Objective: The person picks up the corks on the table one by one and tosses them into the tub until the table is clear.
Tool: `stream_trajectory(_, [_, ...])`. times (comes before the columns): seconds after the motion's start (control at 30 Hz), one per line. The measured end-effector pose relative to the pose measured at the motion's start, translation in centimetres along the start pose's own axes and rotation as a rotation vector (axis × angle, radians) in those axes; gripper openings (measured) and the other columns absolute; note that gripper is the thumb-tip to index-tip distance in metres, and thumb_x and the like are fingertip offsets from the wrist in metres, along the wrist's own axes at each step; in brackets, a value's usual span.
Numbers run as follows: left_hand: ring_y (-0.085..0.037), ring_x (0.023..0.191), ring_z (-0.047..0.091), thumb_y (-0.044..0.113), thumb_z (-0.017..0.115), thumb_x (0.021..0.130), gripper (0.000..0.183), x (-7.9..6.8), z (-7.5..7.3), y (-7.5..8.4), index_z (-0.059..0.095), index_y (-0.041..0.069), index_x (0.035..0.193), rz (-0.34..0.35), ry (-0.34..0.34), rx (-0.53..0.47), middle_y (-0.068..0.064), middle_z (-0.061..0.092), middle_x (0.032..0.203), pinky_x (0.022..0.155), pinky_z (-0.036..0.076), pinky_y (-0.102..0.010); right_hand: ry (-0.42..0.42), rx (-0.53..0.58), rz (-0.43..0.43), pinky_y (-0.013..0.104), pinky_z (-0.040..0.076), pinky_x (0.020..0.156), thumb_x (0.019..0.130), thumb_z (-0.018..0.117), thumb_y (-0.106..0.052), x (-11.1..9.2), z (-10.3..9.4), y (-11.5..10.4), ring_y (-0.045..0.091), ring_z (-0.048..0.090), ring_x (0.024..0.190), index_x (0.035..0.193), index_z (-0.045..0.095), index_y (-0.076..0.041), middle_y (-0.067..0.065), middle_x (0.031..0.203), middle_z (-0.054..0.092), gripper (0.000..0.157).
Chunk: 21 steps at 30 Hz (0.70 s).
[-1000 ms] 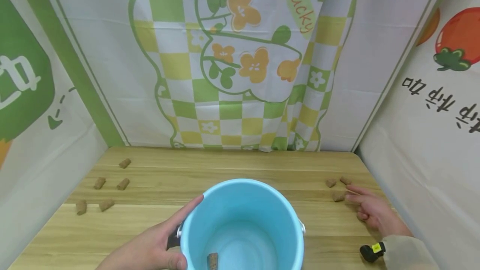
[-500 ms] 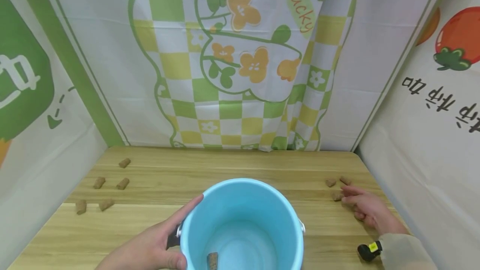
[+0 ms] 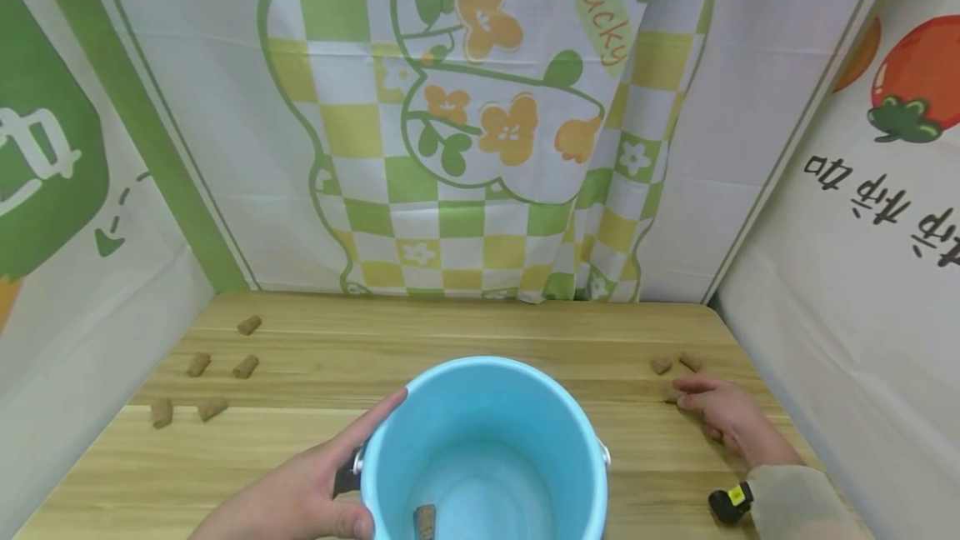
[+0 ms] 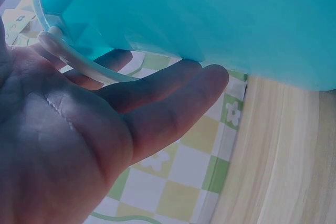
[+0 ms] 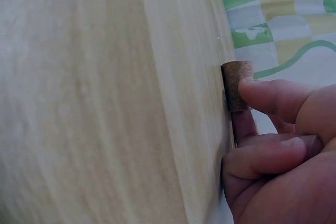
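In the head view, a light blue bucket [image 3: 480, 407] stands at the near middle of the wooden table. My left hand [image 3: 315, 473] lies against its left side, fingers fairly straight along the outer wall; the left wrist view shows the fingertips [image 4: 212, 77] touching it beside the white handle [image 4: 79, 61]. One cork [image 3: 425, 521] lies inside the bucket. At the right, my right hand [image 3: 723, 415] pinches a cork [image 5: 237, 80] between thumb and finger, low at the tabletop; in the head view the fingers partly cover it.
Two more corks, a nearer one [image 3: 661, 366] and a farther one [image 3: 691, 362], lie just beyond my right hand. Several corks [image 3: 245, 367] are spread over the table's left side. Printed curtains [image 3: 487, 232] close off the back and both sides.
My right hand has moved a little left, and its thumb and finger have come onto the nearest cork at the right. The left hand and the bucket hold still.
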<state>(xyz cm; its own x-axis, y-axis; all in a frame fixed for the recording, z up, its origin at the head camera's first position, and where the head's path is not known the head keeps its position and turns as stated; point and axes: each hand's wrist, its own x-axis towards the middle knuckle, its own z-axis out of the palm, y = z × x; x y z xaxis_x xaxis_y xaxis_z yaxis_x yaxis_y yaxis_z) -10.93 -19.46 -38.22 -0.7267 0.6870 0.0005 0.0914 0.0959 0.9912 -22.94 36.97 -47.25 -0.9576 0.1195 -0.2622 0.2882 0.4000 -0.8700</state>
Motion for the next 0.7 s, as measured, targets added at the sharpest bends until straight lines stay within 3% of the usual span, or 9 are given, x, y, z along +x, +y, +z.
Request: stream_trajectory(0.7, [-0.041,0.128,0.045,0.041,0.076,0.089,0.099,0.09,-0.03,-0.14,0.009,0.037,0.161,-0.007,-0.006,-0.01,-0.019,0.026,0.157,0.091,0.051,-0.039,0.046,-0.024,-0.016,0.025,0.038,0.042,0.093,0.07,-0.01,0.37,0.37,0.3,0.007,0.037,0.045,0.13,0.064,0.0,0.02,0.13,0.06,0.039])
